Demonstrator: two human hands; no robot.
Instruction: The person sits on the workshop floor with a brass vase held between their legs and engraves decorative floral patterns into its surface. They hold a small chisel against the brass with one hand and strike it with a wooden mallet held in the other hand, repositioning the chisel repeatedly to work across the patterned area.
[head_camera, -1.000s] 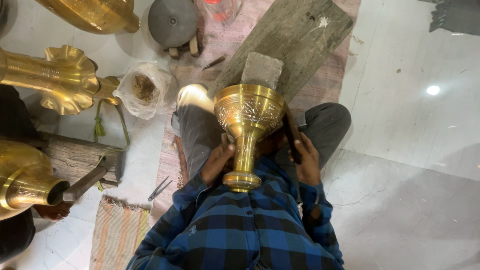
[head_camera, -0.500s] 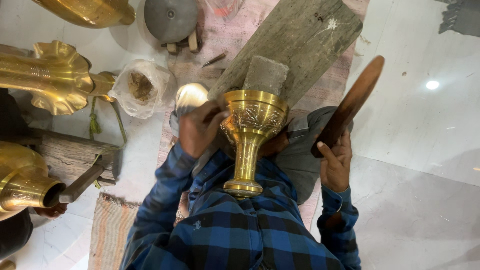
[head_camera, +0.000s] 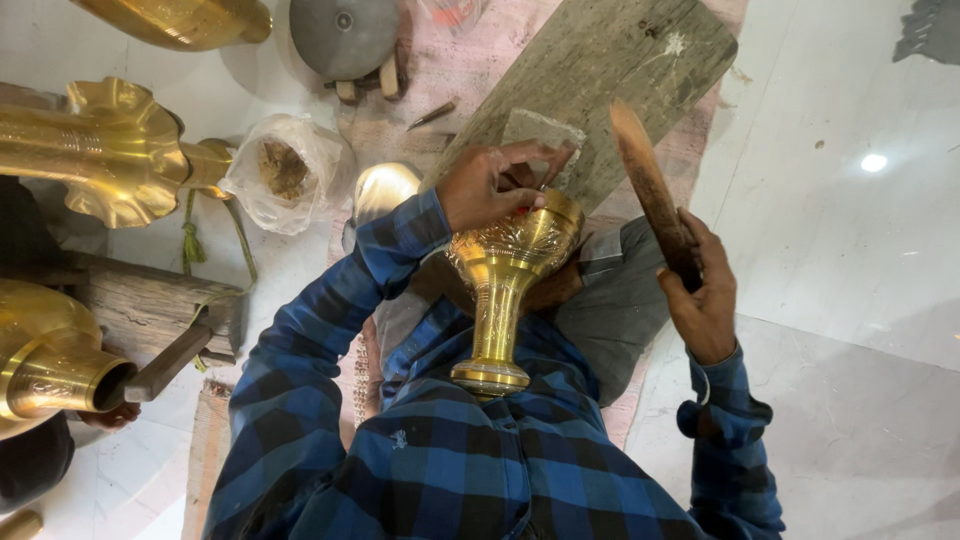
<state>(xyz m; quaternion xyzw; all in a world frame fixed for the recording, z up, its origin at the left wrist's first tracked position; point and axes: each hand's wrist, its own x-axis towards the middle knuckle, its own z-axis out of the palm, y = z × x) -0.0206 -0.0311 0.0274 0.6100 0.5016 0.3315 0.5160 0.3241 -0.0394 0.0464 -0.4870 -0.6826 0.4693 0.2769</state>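
Left hand (head_camera: 488, 185) grips rim of brass goblet (head_camera: 505, 280) on lap; right hand (head_camera: 700, 295) holds wooden stick (head_camera: 650, 190) raised at right.

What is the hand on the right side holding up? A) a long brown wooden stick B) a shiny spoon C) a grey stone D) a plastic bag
A: the right hand grips a long brown wooden stick raised beside the brass goblet, while the left hand rests on the goblet's rim.
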